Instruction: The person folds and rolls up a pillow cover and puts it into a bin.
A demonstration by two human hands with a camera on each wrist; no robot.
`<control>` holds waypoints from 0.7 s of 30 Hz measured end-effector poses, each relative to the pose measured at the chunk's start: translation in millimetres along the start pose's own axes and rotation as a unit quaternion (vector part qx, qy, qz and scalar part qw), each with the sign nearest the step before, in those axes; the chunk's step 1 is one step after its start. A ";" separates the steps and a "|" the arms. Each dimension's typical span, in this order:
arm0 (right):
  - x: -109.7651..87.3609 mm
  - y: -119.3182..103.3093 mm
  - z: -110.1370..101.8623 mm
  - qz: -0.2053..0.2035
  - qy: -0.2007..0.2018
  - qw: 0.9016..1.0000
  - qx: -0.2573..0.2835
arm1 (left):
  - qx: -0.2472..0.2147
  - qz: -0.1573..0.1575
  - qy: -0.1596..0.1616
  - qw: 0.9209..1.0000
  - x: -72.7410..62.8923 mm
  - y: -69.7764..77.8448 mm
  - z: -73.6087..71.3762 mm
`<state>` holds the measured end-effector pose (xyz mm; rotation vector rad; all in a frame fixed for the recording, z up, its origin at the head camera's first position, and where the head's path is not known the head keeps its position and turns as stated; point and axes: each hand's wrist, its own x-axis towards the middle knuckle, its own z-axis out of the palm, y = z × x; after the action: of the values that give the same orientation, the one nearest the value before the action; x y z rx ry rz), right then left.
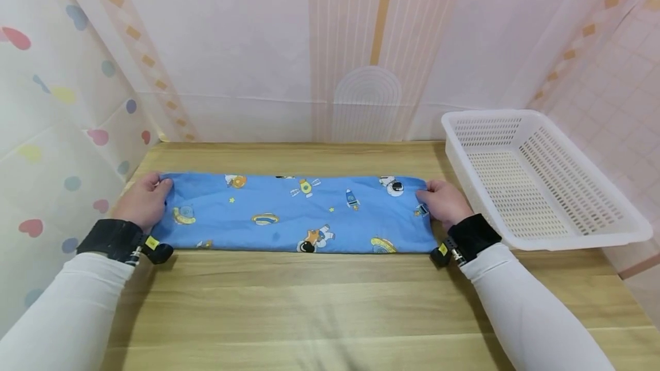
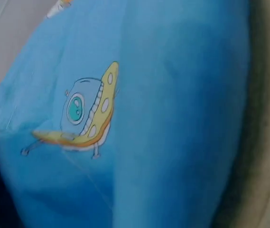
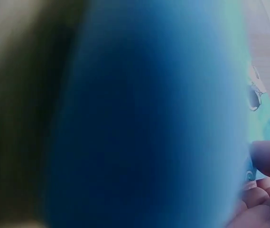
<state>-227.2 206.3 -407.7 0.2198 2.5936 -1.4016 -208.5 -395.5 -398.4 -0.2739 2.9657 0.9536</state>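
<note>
A wood-grained counter (image 1: 258, 302) carries everything. A white slatted basket (image 1: 577, 240) stands at its far right corner. A blue cloth (image 1: 289, 196) stretches in a long strip parallel to the counter's back edge. The left hand (image 1: 141, 202) has its grip closed on the cloth's left end, thumb uppermost; the right hand's (image 1: 446, 202) grip pinches the right end. A small printed rocket (image 1: 352, 199) shows on the fabric.

Tabletop (image 1: 289, 308) in front of the blue cloth (image 1: 289, 213) is free; a white basket (image 1: 541, 188) bars the right.
</note>
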 end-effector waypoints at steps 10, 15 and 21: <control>-2.0 -3.2 -0.5 -0.004 0.003 1.000 -0.030 | 0.026 0.013 -0.003 1.000 0.2 10.4 -2.6; 1.2 -5.0 0.4 -0.003 0.010 0.999 -0.032 | 0.022 -0.023 0.036 0.999 6.5 14.6 3.6; 2.5 -3.2 -1.0 -0.004 -0.009 0.997 -0.074 | 0.047 -0.028 -0.002 0.999 12.6 14.4 4.1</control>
<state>-230.4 205.5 -405.2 0.1744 2.6698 -1.2018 -223.6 -383.7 -394.2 -0.3512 2.9714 0.8065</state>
